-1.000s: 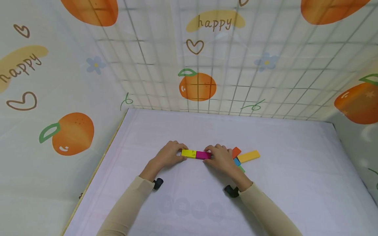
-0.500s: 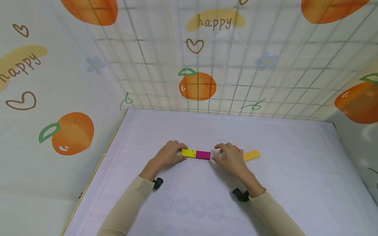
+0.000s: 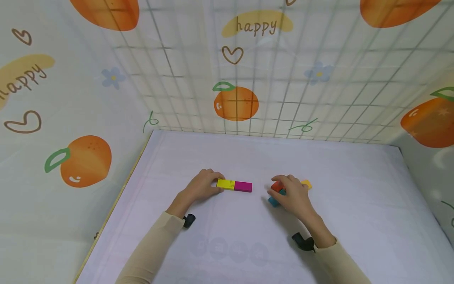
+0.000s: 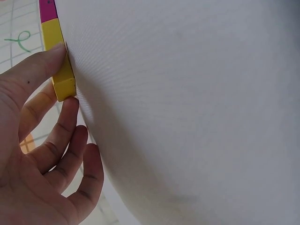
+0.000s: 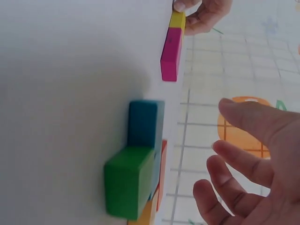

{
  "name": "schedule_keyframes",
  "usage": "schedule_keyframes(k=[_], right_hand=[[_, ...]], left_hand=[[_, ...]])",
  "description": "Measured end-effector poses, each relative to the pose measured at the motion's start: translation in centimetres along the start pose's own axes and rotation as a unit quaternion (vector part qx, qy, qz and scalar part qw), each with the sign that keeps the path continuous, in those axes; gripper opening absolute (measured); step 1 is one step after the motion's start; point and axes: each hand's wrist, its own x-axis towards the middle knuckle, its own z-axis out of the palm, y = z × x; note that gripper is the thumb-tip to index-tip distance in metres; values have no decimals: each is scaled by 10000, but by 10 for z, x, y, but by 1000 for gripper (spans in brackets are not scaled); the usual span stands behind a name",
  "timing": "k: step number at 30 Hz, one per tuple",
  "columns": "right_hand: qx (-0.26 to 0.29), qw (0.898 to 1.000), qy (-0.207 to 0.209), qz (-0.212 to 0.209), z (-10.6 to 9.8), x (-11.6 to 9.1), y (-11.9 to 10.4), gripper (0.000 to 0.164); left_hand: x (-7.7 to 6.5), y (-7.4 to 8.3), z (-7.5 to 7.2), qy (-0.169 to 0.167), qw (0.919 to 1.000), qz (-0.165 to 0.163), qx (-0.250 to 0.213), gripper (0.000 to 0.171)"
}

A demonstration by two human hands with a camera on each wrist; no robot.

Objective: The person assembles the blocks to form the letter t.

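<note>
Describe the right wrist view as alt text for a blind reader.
The right hand hovers, holding nothing, near a green block, a blue block, an orange block and a red block. Beyond, the left hand holds a yellow block touching a magenta block.

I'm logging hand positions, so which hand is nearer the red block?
Right: the right hand hovers above the red block, while the left hand is farther off to its left, gripping the yellow block.
</note>
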Motion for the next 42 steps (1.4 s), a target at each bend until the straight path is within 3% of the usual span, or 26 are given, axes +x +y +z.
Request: schedule_keyframes(k=[9,24,31,37,42], right_hand=[[-31,9998,145,133,-11,-5,15,40],[-381,9951,155,896,-5,-2,32,54],[-891,9890,-72,1175,-3,0,30,64],[-1437,9829,-145,1140,-1,2,26,73],[-1581,9807,-161,1137,1,4,25,76]], left_hand=[[1,-1,2,12,10000,29,-18,40],[1,0,2,21,10000,-38,-23,39],[2,-2,3,43,10000,0,-39,39],[3,-3,4,73,10000,23,-25,40],[2,-3,4,54,10000,-2,-52,40]])
